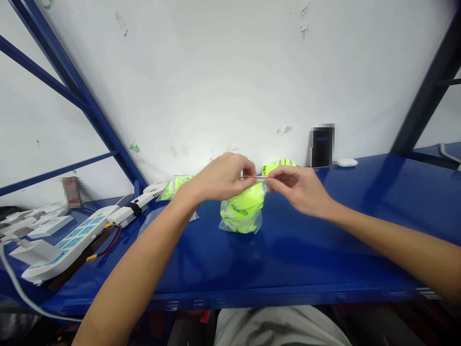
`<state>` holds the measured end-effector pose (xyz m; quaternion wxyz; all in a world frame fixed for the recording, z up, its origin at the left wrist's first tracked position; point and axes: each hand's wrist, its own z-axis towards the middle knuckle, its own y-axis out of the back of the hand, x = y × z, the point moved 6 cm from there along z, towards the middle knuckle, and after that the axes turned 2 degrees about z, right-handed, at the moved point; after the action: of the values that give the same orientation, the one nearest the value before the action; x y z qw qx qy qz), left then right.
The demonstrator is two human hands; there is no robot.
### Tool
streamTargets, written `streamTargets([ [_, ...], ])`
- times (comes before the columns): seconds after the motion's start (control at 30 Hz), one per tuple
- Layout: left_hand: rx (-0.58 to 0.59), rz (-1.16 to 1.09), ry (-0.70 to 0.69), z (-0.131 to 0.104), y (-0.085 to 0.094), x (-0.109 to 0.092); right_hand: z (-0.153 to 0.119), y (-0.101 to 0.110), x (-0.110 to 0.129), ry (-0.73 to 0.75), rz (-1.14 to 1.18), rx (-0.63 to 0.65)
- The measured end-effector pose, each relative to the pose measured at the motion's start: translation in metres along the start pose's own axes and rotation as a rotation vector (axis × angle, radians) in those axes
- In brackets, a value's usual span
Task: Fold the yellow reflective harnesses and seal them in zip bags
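Between my hands hangs a clear zip bag (242, 211) with a folded neon yellow reflective vest or strap inside; its exact kind is hard to tell. The bag's top edge shows a thin red line. My left hand (225, 175) pinches that edge on the left, thumb and fingers together. My right hand (300, 190) pinches the right end of the same edge. Behind the hands, another neon yellow bundle (280, 166) lies near the wall. A further bagged yellow bundle (173, 187) rests left of my left wrist, partly hidden by my arm.
On the left are a white power strip (77, 240) with plugs, a small white fan (155, 188) and a cable with yellow connectors (92, 257). A dark phone-like object (321, 146) leans on the wall beside a white case (347, 163). Blue posts (82, 96) frame the blue table (306, 259).
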<state>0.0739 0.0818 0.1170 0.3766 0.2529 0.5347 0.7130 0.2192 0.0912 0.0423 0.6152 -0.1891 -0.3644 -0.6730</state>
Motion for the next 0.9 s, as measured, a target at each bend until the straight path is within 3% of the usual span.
streamTargets([
  [0.2, -0.071, 0.017, -0.069, -0.001, -0.003, -0.009, 0.002, 0.002, 0.003, 0.052, -0.048, 0.017],
  [0.5, -0.129, 0.068, -0.101, -0.006, -0.013, -0.017, 0.001, -0.002, 0.017, 0.253, -0.237, 0.083],
  [0.73, -0.069, 0.235, -0.217, -0.022, -0.011, -0.024, 0.003, -0.018, 0.043, 0.574, -0.623, 0.426],
  [0.9, -0.115, 0.385, -0.372, -0.061, -0.007, -0.06, -0.033, -0.028, 0.091, 0.802, -0.709, 0.586],
])
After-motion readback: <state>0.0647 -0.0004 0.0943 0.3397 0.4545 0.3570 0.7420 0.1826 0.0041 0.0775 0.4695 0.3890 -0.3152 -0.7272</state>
